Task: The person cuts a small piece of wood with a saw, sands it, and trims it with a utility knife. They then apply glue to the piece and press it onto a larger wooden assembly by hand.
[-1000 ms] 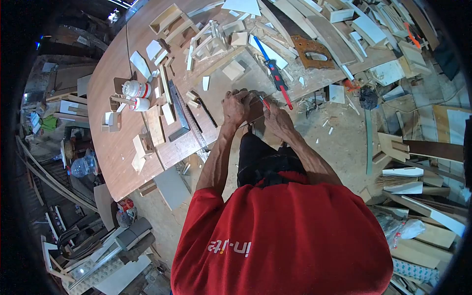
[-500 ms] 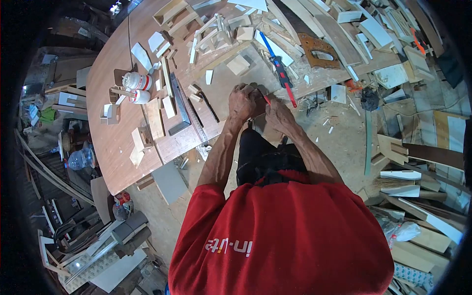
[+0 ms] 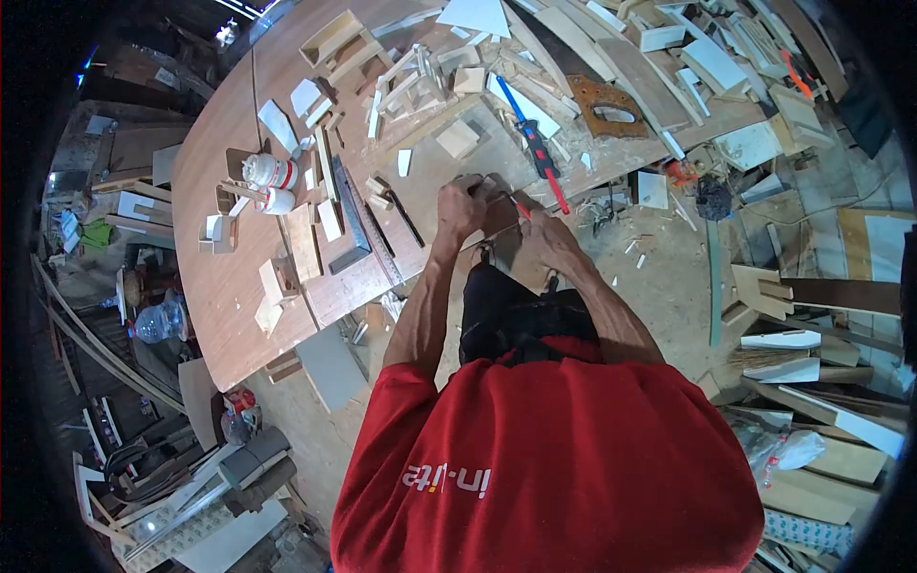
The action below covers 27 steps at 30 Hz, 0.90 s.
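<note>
At the table's near edge, my left hand (image 3: 462,206) is closed around a small piece that I cannot make out clearly, pressed against the wooden table (image 3: 229,296). My right hand (image 3: 546,235) grips a thin tool with a red handle (image 3: 522,209), its tip pointing toward my left hand. Just beyond my hands lie a small wooden block (image 3: 458,138) and a blue and red tool (image 3: 535,143). A dark thin rod (image 3: 408,220) and a metal ruler (image 3: 371,227) rest to the left of my left hand.
Two white glue bottles (image 3: 271,172) stand on the left of the table. A handsaw's wooden handle (image 3: 607,107) lies at the upper right, among wood offcuts. More boards (image 3: 826,454) are piled on the floor at right. A plastic bottle (image 3: 160,322) is at far left.
My right hand has moved slightly right and down, away from my left hand, with the red-handled tool. The whole view has shifted a little.
</note>
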{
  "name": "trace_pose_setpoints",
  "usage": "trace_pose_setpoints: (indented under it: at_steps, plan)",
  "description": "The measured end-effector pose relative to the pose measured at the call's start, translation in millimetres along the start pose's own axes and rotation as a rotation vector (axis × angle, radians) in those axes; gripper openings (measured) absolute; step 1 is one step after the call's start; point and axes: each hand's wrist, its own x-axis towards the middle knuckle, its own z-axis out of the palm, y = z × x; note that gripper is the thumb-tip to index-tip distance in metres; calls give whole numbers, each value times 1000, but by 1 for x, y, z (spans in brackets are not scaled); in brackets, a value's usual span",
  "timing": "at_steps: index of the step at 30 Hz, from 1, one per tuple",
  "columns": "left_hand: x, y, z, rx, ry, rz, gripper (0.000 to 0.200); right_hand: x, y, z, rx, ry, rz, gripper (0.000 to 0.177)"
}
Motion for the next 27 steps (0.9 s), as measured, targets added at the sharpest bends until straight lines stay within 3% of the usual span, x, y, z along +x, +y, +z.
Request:
trace_pose_setpoints:
  at_steps: [3,5,9,11,13,15,21,23,27]
  plan:
    - [-5,-1,-5,-227,-15,50,16,5,22,13,80,153,-161,33]
    - [-5,17,-17,-529,-215,-263,17,3,16,5,114,137,-140,32]
    - [-6,22,-21,-595,-201,-332,21,0,3,-7,178,157,-93,28]
    - [-7,10,-16,-282,-89,-58,21,1,3,-6,169,136,-83,31]
    - [-8,9,-13,-236,-54,-39,20,7,16,5,161,116,-69,34]
    - [-8,8,-9,-189,-23,-20,20,13,23,14,-12,175,-265,34]
    - [-6,9,0,-52,-48,-104,17,-2,-6,-10,194,95,-28,34]
    - [-5,2,9,51,49,39,18,10,14,11,96,93,-97,34]
    - [-4,7,11,172,55,-74,19,18,19,25,-7,145,-198,34]
